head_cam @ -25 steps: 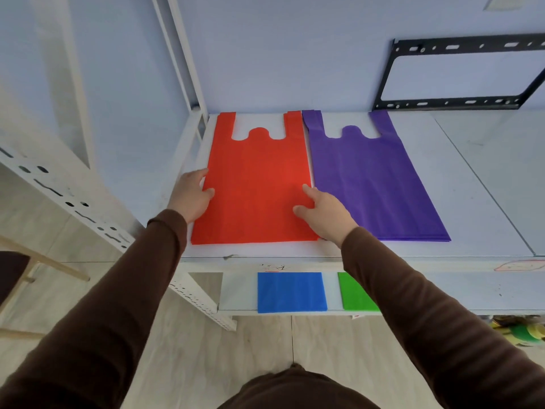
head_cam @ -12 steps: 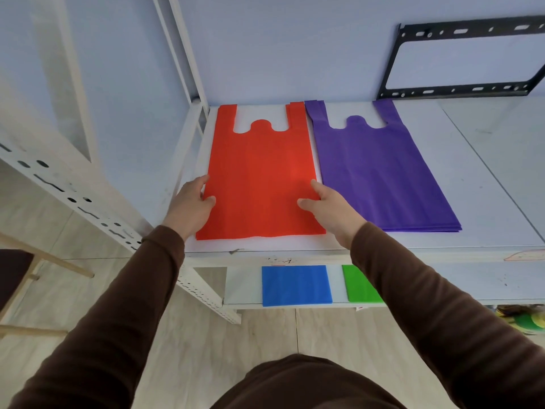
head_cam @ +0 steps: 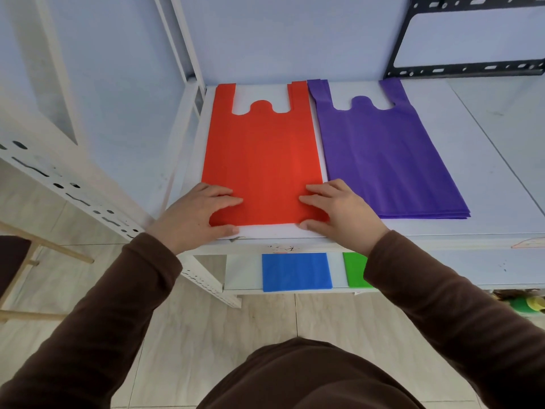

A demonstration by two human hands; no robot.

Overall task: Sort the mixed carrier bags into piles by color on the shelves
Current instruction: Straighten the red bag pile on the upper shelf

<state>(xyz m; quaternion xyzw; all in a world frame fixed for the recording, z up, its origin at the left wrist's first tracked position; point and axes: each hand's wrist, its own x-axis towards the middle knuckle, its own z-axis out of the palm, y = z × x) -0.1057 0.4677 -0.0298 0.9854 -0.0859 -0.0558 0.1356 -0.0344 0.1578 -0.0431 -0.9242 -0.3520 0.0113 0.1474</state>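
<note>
Head view, the only one we have: we see the upper shelf (head_cam: 486, 178) with an orange carrier bag (head_cam: 262, 160) lying flat, its handles toward the wall, and just beside it on the right a pile of purple carrier bags (head_cam: 380, 154). A narrow strip of shelf separates the two. Our left hand (head_cam: 194, 214) and right hand (head_cam: 339, 211) rest on the two near corners of the orange bag. The fingers lie rather flat on the fabric and the thumbs sit at the front edge; they seem to press, not to pinch, though we cannot tell if a thumb goes under the edge. We judge this is to square the bag in its place. On the lower shelf (head_cam: 241, 270) a blue bag (head_cam: 296, 271) and a green bag (head_cam: 355, 270) lie apart, so each colour keeps its own place.
</note>
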